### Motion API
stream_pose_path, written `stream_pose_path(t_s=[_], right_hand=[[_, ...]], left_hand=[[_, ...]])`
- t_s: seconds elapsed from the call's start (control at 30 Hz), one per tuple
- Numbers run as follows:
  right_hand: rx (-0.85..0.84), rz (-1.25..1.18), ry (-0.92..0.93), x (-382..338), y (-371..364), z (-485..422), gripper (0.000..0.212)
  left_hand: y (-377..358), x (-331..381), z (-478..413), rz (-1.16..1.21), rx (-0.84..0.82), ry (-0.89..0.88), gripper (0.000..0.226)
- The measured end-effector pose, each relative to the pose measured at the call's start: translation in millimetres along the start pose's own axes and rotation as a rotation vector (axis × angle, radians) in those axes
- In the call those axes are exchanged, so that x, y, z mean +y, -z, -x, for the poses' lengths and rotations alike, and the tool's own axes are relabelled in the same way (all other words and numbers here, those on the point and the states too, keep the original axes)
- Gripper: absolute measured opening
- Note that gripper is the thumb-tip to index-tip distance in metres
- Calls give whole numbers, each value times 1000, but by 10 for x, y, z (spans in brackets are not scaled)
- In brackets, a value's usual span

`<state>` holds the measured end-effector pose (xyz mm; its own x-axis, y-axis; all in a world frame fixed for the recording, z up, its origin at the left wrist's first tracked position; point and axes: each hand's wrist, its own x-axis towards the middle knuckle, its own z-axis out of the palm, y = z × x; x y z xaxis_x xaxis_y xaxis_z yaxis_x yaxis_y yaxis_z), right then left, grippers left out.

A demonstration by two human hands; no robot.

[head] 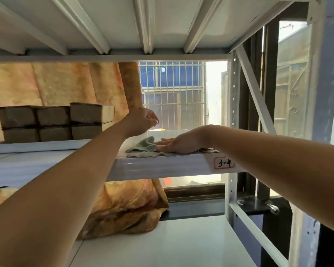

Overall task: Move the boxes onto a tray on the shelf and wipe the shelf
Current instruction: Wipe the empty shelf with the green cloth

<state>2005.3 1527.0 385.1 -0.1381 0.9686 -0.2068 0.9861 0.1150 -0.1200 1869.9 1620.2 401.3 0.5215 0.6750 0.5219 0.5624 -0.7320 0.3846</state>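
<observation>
Several brown cardboard boxes point(54, 122) stand stacked two high on a flat white tray point(37, 146) at the left of the white metal shelf point(162, 166). A green cloth point(146, 145) lies near the shelf's front edge. My right hand point(178, 144) presses flat on the cloth with straight fingers. My left hand point(141, 121) hovers above the shelf to the right of the boxes, fingers loosely curled, holding nothing.
The underside of the upper shelf point(143, 26) is close overhead. An orange patterned curtain point(66, 83) hangs behind the rack and bunches on the lower shelf point(181, 243). A barred window point(172, 93) is behind. A "3-4" label point(224, 163) marks the shelf edge beside the upright point(232, 112).
</observation>
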Motion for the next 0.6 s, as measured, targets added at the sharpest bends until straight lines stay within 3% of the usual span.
stream_pose_path(t_s=[0.07,0.2,0.37,0.6], right_hand=[[42,-15,75,-111,-63,-37,57],[313,12,285,-251,-126,-257,48],[139,-54,282,-232,-20,-547,47],[96,-35,145,-188,151,-1018,57]], left_hand=[[8,-6,-6,-58,-19,-12,27],[28,-51,-52,-145,-40,-6,26],[45,-194,-149,-71,-4,11,23],[138,-197,-396,-173,-20,-44,25]])
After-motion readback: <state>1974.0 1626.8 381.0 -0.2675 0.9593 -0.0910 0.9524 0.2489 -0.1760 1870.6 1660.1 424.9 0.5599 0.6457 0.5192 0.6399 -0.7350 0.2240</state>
